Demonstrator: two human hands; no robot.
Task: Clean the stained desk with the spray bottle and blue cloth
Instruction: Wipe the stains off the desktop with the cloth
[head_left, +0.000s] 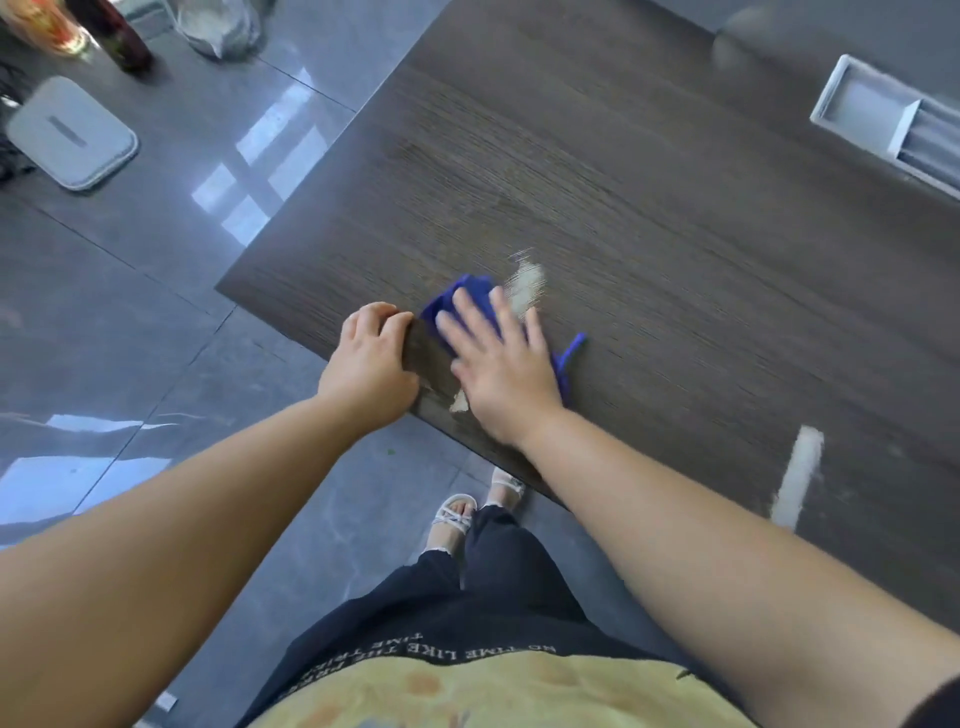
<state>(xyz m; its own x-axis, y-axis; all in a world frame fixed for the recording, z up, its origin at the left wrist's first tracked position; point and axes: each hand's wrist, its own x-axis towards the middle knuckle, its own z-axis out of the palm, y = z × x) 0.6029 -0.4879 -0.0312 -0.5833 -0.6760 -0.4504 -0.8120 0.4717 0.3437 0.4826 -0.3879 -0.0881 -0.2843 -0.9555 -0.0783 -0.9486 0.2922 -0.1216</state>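
Right hand (501, 374) flat on the blue cloth (467, 296), left hand (371, 364) gripping the desk (675, 208).
Straight fingers press the cloth down near the desk's front edge; the left hand's fingers curl over that same edge, just beside the cloth. A pale stain (527, 283) on the desk touches the cloth's far side.

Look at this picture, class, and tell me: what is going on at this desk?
A person stands at the corner of a dark wooden desk and is cleaning it. The right hand presses flat on a blue cloth beside a pale smear. The left hand grips the desk's edge. A second pale streak lies further right, not yet wiped. No spray bottle is in view.
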